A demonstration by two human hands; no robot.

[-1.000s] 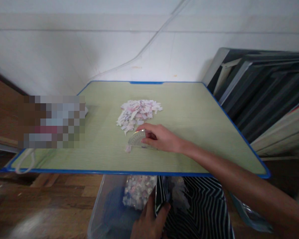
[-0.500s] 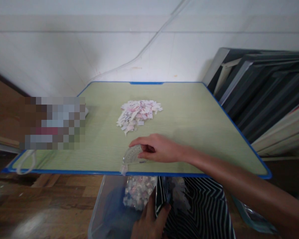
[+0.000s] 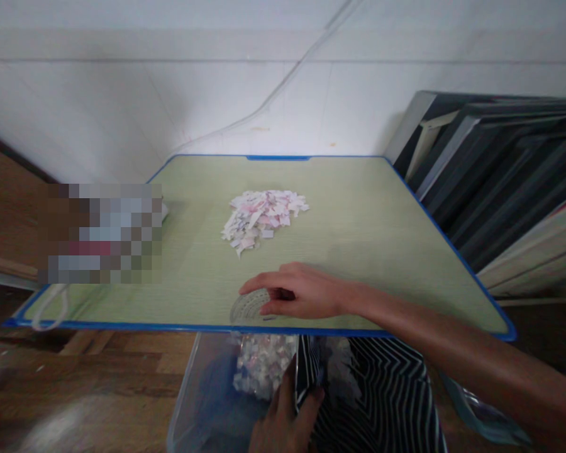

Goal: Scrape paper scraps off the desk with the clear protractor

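My right hand (image 3: 295, 290) is closed on a clear protractor (image 3: 246, 307), its curved scale lying at the near edge of the green tabletop (image 3: 358, 214). Beyond that hand, a loose pile of torn white and pink paper scraps (image 3: 259, 214) sits on the table. Below the edge, my left hand (image 3: 287, 409) pinches a fold of black-and-white striped cloth (image 3: 387, 384). Next to it, a clear plastic bin (image 3: 182, 402) holds a mass of pale paper bits (image 3: 264, 365), which look wrapped in clear plastic.
A blurred-out item (image 3: 104, 233) stands at the table's left side, with a white cord loop (image 3: 51, 308) below it. Dark flat panels (image 3: 490, 170) lean at the right. The white wall (image 3: 217, 88) with a cable (image 3: 283, 85) rises behind.
My right hand has drawn the protractor slightly toward the near edge. A small paper scrap that hung over that edge is no longer there. My left hand stays on the cloth.
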